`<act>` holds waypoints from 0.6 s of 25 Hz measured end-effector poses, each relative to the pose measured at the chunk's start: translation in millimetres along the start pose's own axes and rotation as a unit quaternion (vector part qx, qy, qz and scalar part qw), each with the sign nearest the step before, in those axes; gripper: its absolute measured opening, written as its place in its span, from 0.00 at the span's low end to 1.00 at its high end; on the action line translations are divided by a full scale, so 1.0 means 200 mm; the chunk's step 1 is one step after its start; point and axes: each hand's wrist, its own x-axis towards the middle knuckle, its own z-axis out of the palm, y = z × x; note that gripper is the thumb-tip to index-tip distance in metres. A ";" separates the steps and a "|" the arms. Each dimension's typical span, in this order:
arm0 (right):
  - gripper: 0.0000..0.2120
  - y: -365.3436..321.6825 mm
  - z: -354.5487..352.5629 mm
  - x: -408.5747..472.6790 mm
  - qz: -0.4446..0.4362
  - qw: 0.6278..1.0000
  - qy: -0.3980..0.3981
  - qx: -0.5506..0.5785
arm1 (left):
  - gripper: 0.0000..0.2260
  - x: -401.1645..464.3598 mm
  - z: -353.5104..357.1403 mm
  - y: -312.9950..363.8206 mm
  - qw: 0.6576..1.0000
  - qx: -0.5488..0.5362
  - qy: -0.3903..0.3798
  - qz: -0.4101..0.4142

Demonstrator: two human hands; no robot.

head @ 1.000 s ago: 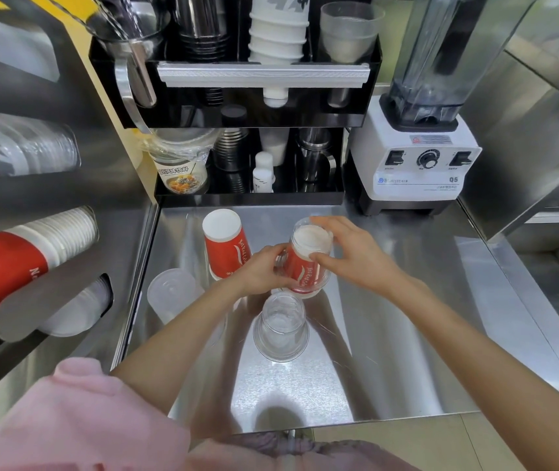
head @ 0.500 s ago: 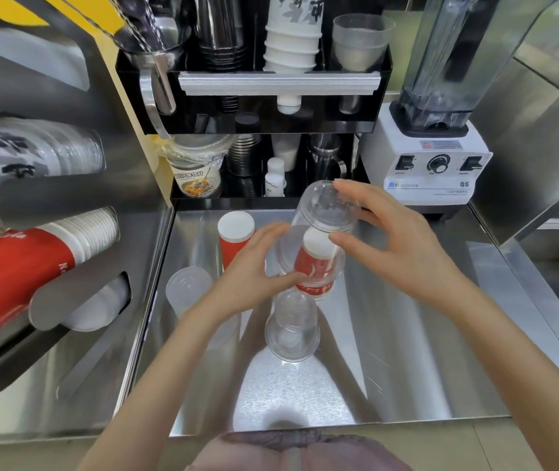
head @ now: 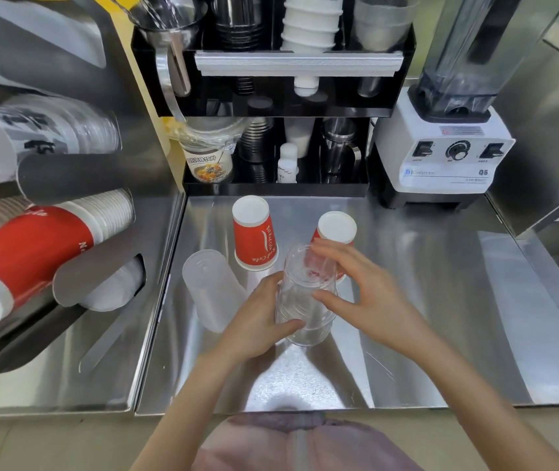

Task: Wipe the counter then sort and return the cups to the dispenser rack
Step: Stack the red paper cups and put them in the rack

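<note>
Two bare hands meet over a stainless steel counter (head: 424,317), each grip curled round clear plastic cups (head: 305,300) standing upside down at the centre. The left hand (head: 257,317) clasps the lower part; the right hand (head: 359,294) pinches the upper cup, which appears to be nested over another, though the transparent walls make the count uncertain. Just beyond stand two inverted red paper cups with white bases, one (head: 254,232) at far left, the other (head: 334,229) partly behind the right fingers. A frosted translucent plastic cup (head: 211,287) sits upside down to the left. Red-and-white cup stacks (head: 33,246) lie in the steel dispenser rack (head: 77,178) at far left; a white blender (head: 441,158) stands far right.
</note>
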 end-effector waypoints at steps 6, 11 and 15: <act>0.28 0.14 0.13 0.01 0.043 0.998 -0.023 0.041 | 0.30 0.01 0.11 -0.13 0.999 0.004 0.016 -0.045; 0.28 0.22 0.19 0.00 0.075 0.994 -0.014 0.074 | 0.30 0.04 0.13 -0.19 0.997 0.059 -0.007 -0.054; 0.28 0.25 0.20 0.00 0.084 0.993 -0.007 0.083 | 0.29 0.05 0.12 -0.19 0.996 0.077 -0.022 -0.047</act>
